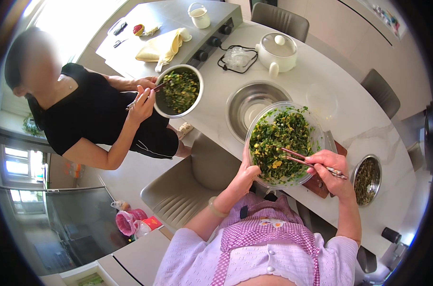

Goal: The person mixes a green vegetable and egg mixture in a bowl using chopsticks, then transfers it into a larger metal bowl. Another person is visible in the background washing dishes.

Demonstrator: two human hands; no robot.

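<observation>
My left hand (pixel 248 174) grips the near-left rim of a clear plastic bowl (pixel 317 133). Inside it lies a mix of chopped greens and yellow bits (pixel 279 146), perhaps egg. A pair of chopsticks (pixel 302 160) is held in my right hand (pixel 329 169), their tips in the greens. Behind the bowl, partly covered by it, stands a stainless steel basin (pixel 238 103) with nothing visible inside. A brown cutting board (pixel 318 189) shows under the bowl's right side, with what looks like a blade on it.
To the left, a person holds a metal bowl (pixel 201 85) of similar greens and chopsticks (pixel 158 87). A white lidded pot (pixel 277 53) and plastic bag (pixel 237 59) stand at the back. Right lies a steel bowl (pixel 368 178) of brownish chopped food. A chair (pixel 188 175) is below left.
</observation>
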